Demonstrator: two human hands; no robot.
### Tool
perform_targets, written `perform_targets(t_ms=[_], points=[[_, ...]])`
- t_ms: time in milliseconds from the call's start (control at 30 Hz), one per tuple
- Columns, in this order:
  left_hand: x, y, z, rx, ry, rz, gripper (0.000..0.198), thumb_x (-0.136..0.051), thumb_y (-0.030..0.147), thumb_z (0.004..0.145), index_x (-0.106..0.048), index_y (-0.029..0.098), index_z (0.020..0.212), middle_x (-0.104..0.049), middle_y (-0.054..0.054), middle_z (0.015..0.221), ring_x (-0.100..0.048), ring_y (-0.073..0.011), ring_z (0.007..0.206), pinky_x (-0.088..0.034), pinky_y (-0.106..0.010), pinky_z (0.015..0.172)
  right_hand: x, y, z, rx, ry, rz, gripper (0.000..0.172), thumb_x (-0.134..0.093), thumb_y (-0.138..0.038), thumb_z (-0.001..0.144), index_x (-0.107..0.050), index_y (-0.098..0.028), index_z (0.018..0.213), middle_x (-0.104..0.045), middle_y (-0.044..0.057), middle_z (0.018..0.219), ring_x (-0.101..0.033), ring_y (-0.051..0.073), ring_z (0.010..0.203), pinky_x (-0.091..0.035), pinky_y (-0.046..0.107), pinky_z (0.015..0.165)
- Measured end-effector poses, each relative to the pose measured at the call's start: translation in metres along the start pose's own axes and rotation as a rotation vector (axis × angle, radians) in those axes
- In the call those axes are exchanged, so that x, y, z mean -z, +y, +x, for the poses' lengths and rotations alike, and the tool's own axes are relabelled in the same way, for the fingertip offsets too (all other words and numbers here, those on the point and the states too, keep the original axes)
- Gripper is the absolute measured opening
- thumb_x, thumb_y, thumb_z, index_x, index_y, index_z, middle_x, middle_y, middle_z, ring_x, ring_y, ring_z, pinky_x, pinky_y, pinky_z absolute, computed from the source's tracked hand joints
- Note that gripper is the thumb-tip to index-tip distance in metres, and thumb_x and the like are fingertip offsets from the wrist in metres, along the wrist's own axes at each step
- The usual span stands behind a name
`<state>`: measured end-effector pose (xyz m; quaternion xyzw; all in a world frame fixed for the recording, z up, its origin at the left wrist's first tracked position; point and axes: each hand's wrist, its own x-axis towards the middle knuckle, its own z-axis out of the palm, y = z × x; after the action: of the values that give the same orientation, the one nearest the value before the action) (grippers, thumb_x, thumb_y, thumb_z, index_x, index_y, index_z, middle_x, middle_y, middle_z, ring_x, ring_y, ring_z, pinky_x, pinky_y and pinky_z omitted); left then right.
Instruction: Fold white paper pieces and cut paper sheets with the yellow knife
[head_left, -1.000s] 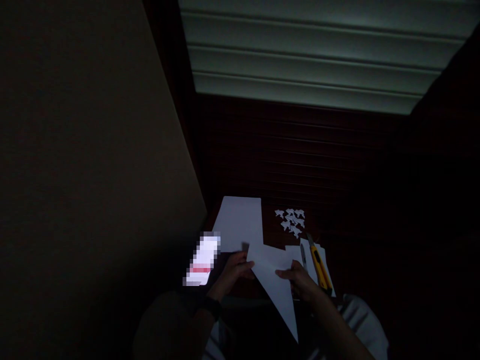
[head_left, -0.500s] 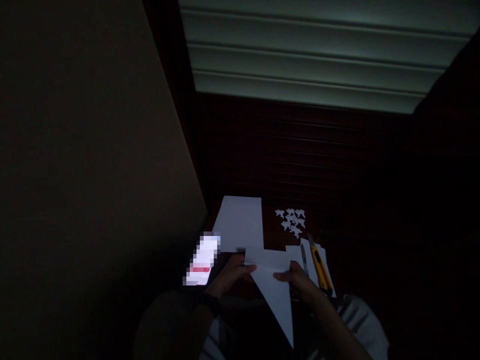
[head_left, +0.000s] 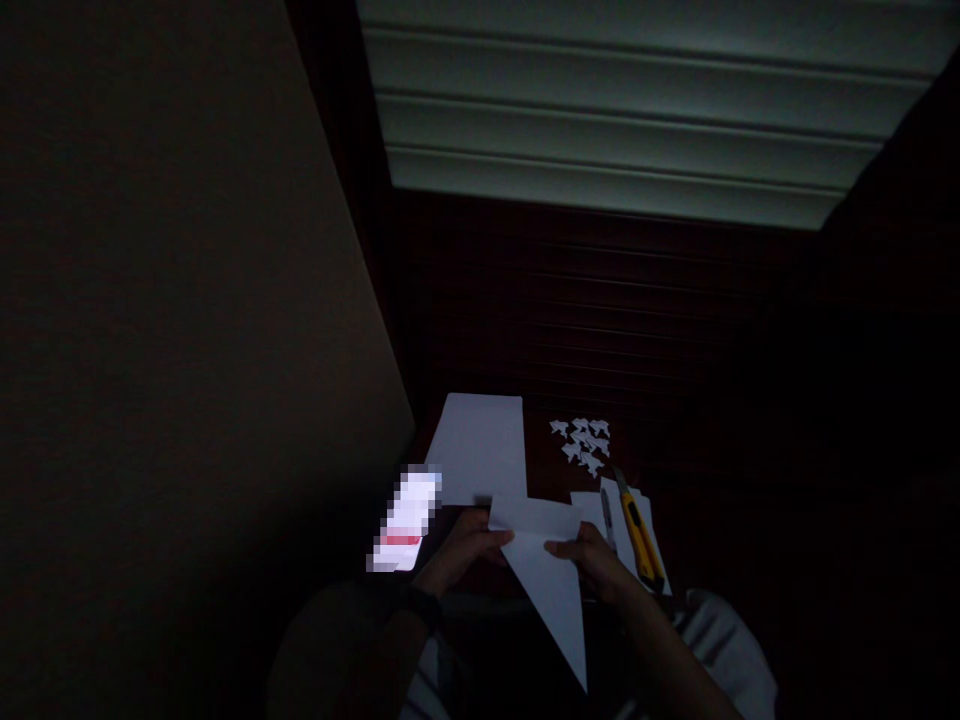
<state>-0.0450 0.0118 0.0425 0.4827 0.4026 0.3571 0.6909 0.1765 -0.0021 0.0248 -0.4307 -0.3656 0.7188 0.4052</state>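
Folded paper [head_left: 551, 580], two-handed hold;
we find left hand [head_left: 461, 550] and right hand [head_left: 592, 562] pinched on its top corners, steadying it; utility knife [head_left: 641, 540] at 3 o'clock, within reach.

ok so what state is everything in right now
folded paper, creased to a point, held in both hands
left hand, pinching the folded paper's left edge
right hand, pinching its right edge
flat sheet, lying unfolded
phone, screen lit
yellow knife, lying untouched
paper bits, loose cluster
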Motion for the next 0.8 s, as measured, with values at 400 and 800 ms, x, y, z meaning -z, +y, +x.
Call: perform_targets(t_ms=[400,800], points=[[0.003,-0.01,0.004,0.027,0.103,-0.109,0.033,-0.066,0.027,0.065,-0.064,0.011,0.093,-0.066,-0.012,0.087,-0.064,-0.0239,0.074,-0.051,-0.035,0.063,0.011,0.002,-0.002,-0.093,0.083,0.001,0.033,-0.07,-0.027,0.059,-0.068,-0.015,0.09,-0.068,0.005,0.077,-0.062,0.018,0.066,-0.046,0.025,0.055],[-0.002,-0.01,0.005,-0.072,0.249,-0.199,0.02,-0.06,0.024,0.067,-0.064,0.014,0.083,-0.062,-0.009,0.09,-0.061,-0.0217,0.079,-0.051,-0.036,0.069,0.01,0.008,0.0,-0.054,0.064,0.053,0.028,-0.066,-0.021,0.06,-0.07,-0.015,0.086,-0.068,0.005,0.072,-0.062,0.018,0.066,-0.047,0.027,0.061]])
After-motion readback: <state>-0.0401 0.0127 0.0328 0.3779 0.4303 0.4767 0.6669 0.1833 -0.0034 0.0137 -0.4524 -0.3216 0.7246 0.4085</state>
